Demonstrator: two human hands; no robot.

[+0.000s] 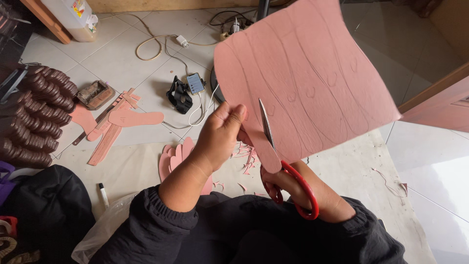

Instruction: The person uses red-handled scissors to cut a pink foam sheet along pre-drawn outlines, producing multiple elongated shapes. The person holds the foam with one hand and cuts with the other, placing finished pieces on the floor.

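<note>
**Operator:** Black sleeves (244, 230) fill the bottom of the view, one on each forearm. Report hand positions.

**Inspector:** Left hand (221, 134) is raised at centre. Its thumb and fingers are pressed together, pinching the lower left edge of a pink sheet (312, 73). Right hand (312, 193) sits lower, just right of centre, with fingers curled through the red handles of the scissors (283, 166).

**Operator:** Sheet location and condition?

**Inspector:** Held up in the air in front of the person, filling the upper centre and right of the view. Curved sole-shaped outlines are drawn across its surface. Scissor blades point upward and slightly left, and stand partly open at the sheet's lower edge, beside the left thumb.

**Operator:** Surroundings?

**Inspector:** On the tiled floor (122, 58) at left lie cut pink sole shapes (134, 117) and strips. Further left is a stack of dark brown pieces (39, 117). A phone (195, 83) with a cable lies near centre, beside a black strap (179, 97). Small pink offcuts (244, 159) are scattered below the sheet. A marker (103, 194) lies at lower left.
</note>
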